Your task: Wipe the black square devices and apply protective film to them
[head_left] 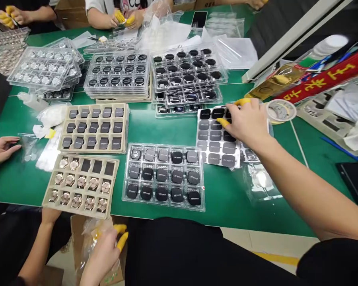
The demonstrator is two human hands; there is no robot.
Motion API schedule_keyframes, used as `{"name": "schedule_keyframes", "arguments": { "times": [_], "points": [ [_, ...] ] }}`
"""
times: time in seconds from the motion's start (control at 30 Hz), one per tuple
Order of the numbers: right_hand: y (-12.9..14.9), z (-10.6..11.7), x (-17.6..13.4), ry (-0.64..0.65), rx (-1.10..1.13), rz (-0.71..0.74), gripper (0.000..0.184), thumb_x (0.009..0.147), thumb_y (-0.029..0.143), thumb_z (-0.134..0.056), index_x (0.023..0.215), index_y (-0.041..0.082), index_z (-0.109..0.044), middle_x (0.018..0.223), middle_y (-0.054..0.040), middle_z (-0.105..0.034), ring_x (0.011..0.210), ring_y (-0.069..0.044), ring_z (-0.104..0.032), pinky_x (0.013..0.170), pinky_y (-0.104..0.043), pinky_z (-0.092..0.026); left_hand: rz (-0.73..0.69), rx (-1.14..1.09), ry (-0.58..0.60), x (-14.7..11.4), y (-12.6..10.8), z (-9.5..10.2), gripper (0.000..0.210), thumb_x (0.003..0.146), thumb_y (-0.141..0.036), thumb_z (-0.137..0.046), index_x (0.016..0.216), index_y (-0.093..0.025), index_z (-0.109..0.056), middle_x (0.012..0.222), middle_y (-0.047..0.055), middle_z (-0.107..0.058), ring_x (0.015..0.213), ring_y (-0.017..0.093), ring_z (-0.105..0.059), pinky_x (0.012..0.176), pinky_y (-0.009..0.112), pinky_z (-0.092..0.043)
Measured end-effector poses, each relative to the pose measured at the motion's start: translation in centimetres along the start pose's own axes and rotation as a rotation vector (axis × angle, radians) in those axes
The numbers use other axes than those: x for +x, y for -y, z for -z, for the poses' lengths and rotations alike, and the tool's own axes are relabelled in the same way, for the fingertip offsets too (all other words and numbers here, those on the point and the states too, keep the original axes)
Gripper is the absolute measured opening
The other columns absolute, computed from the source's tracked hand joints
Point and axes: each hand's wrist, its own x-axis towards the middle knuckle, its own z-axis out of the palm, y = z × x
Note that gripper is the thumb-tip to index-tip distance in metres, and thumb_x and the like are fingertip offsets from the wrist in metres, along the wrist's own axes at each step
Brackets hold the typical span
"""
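Observation:
My right hand [247, 123], with yellow finger covers on its thumb and a finger, grips the upper part of a sheet of dark rounded-square stickers [215, 136]. The sheet overlaps the right edge of a clear plastic tray [164, 174], whose compartments hold square pieces with black or grey tops; the top-left one looks different. Below the table edge, my left hand [103, 250] has its yellow-covered fingers apart, beside clear plastic film [88, 238] over a cardboard box [77, 228]. I see nothing held in it.
Left of the tray lie a beige tray of watches [80, 182] and a beige tray of dark square pieces [94, 127]. Stacked clear trays [116, 73] stand behind. A tape roll [280, 111] and a bottle [289, 75] are at right. A neighbour's hand [2, 151] rests at left; others work opposite.

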Motion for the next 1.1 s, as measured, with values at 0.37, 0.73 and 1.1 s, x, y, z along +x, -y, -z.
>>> {"name": "schedule_keyframes", "arguments": {
  "times": [0.37,0.73,1.1],
  "points": [
    [-0.4,-0.5,-1.2,-0.076,0.094,-0.001,0.062,0.117,0.049,-0.035,0.156,0.006,-0.058,0.16,-0.0381,-0.051,0.151,-0.047,-0.034,0.104,-0.058,-0.034,0.006,0.308,0.033,18.0,-8.3,-4.7,0.03,0.108,-0.019,-0.053,0.125,-0.013,-0.077,0.123,0.02,-0.075,0.123,0.033,-0.073,0.107,0.047,-0.065],
    [2.2,-1.4,-9.7,-0.395,0.664,0.14,0.048,0.107,0.057,-0.061,0.138,0.022,-0.073,0.143,-0.0234,-0.07,0.138,-0.045,-0.064,0.114,-0.065,-0.054,0.044,0.56,0.224,21.2,-10.1,-5.1,0.031,0.104,-0.012,-0.05,0.121,-0.007,-0.076,0.13,0.027,-0.07,0.131,0.037,-0.066,0.092,0.042,-0.067],
    [16.3,2.0,-18.7,0.055,1.514,0.254,0.02,0.112,0.036,-0.061,0.126,0.029,-0.074,0.106,-0.0061,-0.078,0.081,-0.02,-0.073,0.068,-0.035,-0.064,-0.084,-0.586,0.408,8.6,-9.8,-6.3,0.037,0.11,-0.037,-0.059,0.144,-0.024,-0.063,0.091,0.005,-0.079,0.074,0.021,-0.077,0.068,0.033,-0.067]
  ]
}}
